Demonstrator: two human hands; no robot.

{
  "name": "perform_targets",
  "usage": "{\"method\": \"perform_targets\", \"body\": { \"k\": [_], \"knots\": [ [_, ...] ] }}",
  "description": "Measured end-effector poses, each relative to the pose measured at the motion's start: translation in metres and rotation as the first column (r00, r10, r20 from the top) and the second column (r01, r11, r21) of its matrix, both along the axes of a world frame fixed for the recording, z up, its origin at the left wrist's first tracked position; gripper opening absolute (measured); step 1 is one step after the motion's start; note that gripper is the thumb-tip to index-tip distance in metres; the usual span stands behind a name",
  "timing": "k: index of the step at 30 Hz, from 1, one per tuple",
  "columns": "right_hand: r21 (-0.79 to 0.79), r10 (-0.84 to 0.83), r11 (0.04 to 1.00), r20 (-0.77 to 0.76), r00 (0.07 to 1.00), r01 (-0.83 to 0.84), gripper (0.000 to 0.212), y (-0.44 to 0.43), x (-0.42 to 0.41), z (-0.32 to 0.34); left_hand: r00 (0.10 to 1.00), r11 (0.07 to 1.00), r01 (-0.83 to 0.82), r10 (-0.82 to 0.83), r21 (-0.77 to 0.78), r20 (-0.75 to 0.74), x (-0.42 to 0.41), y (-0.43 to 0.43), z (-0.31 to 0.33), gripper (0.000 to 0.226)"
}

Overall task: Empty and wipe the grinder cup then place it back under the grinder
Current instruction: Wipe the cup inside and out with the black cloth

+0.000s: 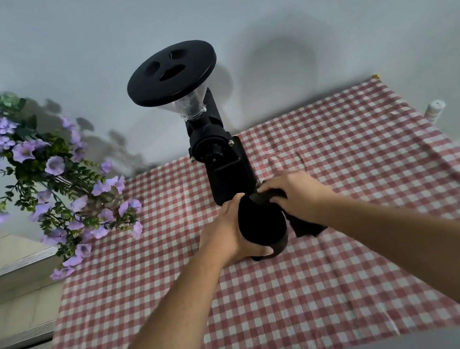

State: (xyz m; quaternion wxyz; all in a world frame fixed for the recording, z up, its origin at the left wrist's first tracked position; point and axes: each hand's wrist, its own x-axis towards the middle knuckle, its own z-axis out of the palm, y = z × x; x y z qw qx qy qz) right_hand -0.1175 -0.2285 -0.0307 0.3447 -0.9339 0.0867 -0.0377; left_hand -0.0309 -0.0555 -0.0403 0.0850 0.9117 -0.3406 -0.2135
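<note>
Mid-frame, left hand grips the grinder cup upright; right hand pinches a dark cloth at its rim, grinder just behind.

Text: I find none readable | grinder: black body, no legible brand or numbers | cloth: red-and-white check only, no lettering | wall: bare of signs
</note>
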Motion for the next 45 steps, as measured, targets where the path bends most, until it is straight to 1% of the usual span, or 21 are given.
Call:
{"method": "perform_targets", "body": {
  "k": [3, 6, 8, 10, 11, 13, 15, 17, 18, 19, 21, 23, 25, 28, 31, 34, 36, 37, 39, 41, 45],
  "knots": [
    [-0.204, 0.114, 0.973, 0.010, 0.993, -0.110, 0.035, 0.023, -0.016, -0.027, 1.000, 0.999, 0.008, -0.008, -0.045, -0.001, -0.004, 0.003, 0.002, 0.118],
    [0.018, 0.074, 0.997, -0.066, 0.995, -0.073, 0.030, 0.027, -0.035, -0.036, 1.000, 1.000, 0.012, -0.012, -0.022, 0.008, -0.004, 0.002, 0.005, 0.120],
    [0.153, 0.149, 0.980, -0.158, 0.976, -0.124, 0.028, 0.022, -0.037, -0.032, 1.000, 1.000, 0.024, -0.024, -0.013, 0.009, -0.003, 0.002, 0.004, 0.124],
    [0.188, 0.243, 0.961, -0.213, 0.946, -0.205, 0.028, 0.013, -0.033, -0.025, 0.999, 0.999, 0.030, -0.030, -0.012, 0.011, -0.002, 0.002, 0.003, 0.124],
    [0.144, 0.290, 0.955, -0.249, 0.924, -0.261, 0.029, 0.009, -0.028, -0.019, 0.999, 1.000, 0.029, -0.029, -0.007, 0.017, -0.002, 0.002, 0.003, 0.123],
    [-0.142, 0.371, 0.890, -0.328, 0.869, -0.434, 0.038, 0.002, -0.013, -0.010, 0.999, 1.000, 0.023, -0.023, 0.011, 0.032, -0.002, 0.001, 0.000, 0.122],
    [-0.492, 0.449, 0.669, -0.330, 0.831, -0.557, 0.043, -0.005, 0.002, -0.001, 0.999, 1.000, 0.016, -0.017, 0.022, 0.042, -0.001, 0.001, -0.002, 0.122],
    [-0.665, 0.564, 0.474, -0.274, 0.779, -0.577, 0.042, -0.013, 0.008, 0.006, 0.999, 1.000, 0.008, -0.009, 0.022, 0.043, 0.000, 0.002, -0.003, 0.122],
    [-0.726, 0.620, 0.410, -0.221, 0.753, -0.552, 0.040, -0.018, 0.006, 0.006, 0.999, 1.000, 0.004, -0.005, 0.021, 0.044, -0.001, 0.003, -0.003, 0.122],
    [-0.765, 0.651, 0.404, -0.145, 0.745, -0.501, 0.038, -0.022, 0.002, 0.004, 0.999, 1.000, 0.002, -0.003, 0.019, 0.047, -0.001, 0.002, -0.002, 0.122],
    [-0.759, 0.608, 0.504, -0.027, 0.794, -0.412, 0.036, -0.022, -0.011, -0.007, 0.998, 1.000, 0.004, -0.005, 0.016, 0.056, -0.003, 0.002, -0.001, 0.122],
    [-0.647, 0.468, 0.642, -0.095, 0.879, -0.411, 0.036, -0.003, -0.019, -0.024, 0.998, 1.000, 0.015, -0.015, 0.008, 0.055, -0.004, 0.001, 0.001, 0.120],
    [-0.471, 0.323, 0.799, -0.189, 0.927, -0.374, 0.034, 0.025, -0.024, -0.035, 0.999, 1.000, 0.018, -0.019, 0.009, 0.040, -0.004, 0.001, 0.003, 0.120],
    [-0.142, 0.140, 0.975, -0.195, 0.971, -0.169, 0.031, 0.038, -0.022, -0.032, 0.999, 1.000, 0.005, -0.006, 0.017, 0.033, -0.003, 0.002, 0.003, 0.127],
    [0.225, 0.095, 0.974, -0.252, 0.963, -0.037, 0.028, 0.025, -0.022, -0.021, 1.000, 1.000, -0.011, 0.011, 0.008, 0.012, -0.002, 0.000, 0.000, 0.131],
    [0.381, 0.084, 0.925, -0.218, 0.972, 0.006, 0.030, 0.016, -0.019, -0.012, 1.000, 1.000, -0.013, 0.013, -0.015, -0.004, 0.000, 0.001, -0.002, 0.129],
    [0.492, -0.090, 0.861, -0.101, 0.991, 0.128, 0.032, 0.012, -0.012, -0.010, 1.000, 1.000, 0.001, -0.001, -0.010, -0.011, 0.000, 0.001, -0.002, 0.125],
    [0.520, -0.209, 0.831, -0.038, 0.977, 0.198, 0.033, 0.011, -0.008, -0.010, 1.000, 1.000, 0.001, -0.001, -0.004, -0.013, 0.001, 0.001, -0.002, 0.125],
    [0.365, -0.265, 0.904, 0.066, 0.962, 0.224, 0.037, 0.015, -0.005, -0.014, 1.000, 1.000, -0.003, 0.003, 0.004, -0.007, 0.001, 0.001, -0.003, 0.126],
    [0.156, -0.103, 0.984, 0.064, 0.993, 0.092, 0.042, 0.027, -0.011, -0.028, 1.000, 1.000, 0.002, -0.002, -0.002, -0.004, 0.001, 0.002, -0.003, 0.126],
    [0.100, 0.198, 0.976, -0.022, 0.980, -0.195, 0.040, 0.027, -0.035, -0.039, 1.000, 1.000, -0.002, 0.002, -0.020, -0.005, 0.001, 0.002, -0.002, 0.125]
  ]
}}
